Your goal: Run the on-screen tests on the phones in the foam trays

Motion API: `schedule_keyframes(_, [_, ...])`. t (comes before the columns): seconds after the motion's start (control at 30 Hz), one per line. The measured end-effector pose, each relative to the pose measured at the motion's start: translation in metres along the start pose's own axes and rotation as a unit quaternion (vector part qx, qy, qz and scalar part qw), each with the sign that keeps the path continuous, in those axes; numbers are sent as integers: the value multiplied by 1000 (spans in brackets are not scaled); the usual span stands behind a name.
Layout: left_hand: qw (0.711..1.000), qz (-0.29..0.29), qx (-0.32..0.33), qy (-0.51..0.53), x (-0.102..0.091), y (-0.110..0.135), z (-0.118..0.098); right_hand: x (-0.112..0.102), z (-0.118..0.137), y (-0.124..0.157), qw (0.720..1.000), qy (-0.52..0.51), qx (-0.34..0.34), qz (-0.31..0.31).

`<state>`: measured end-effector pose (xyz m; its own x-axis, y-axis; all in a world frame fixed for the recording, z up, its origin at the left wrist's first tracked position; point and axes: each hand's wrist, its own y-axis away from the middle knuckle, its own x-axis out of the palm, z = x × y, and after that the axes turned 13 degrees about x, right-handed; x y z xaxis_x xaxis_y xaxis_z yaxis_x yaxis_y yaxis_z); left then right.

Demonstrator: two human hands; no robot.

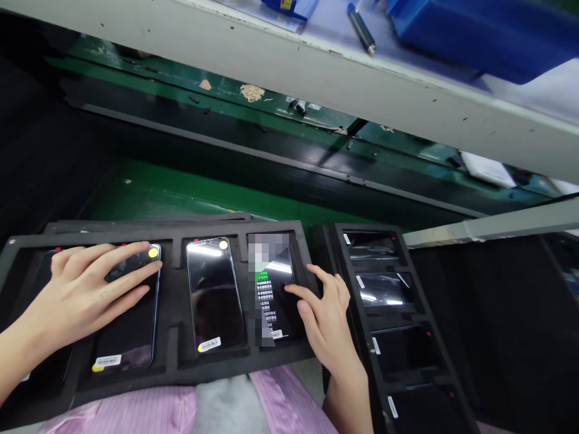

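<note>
"Where are the hands?"

"Over the near tray [230,363]. The left hand [84,283] lies spread across a dark phone [131,337], second from the left edge, grasping nothing."

"And the right?"

"The right hand [328,313] is loose, holding nothing, its index fingertip at the right side of the lit phone [284,304] by the tray's right edge; I can't tell whether it presses."

"Beyond?"

"A second tray [423,301] with four phones [384,292], just off that edge; farther, a shelf [407,84] carrying a pen [362,29] and a blue bin [488,36]."
</note>
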<state>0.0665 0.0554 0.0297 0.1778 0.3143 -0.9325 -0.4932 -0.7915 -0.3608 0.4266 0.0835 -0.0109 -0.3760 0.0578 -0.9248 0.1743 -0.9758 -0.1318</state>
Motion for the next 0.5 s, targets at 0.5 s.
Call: schedule_keyframes(0.5, [1000, 0, -3, -8, 1, 2, 3, 1, 2, 1, 999, -51, -4, -16])
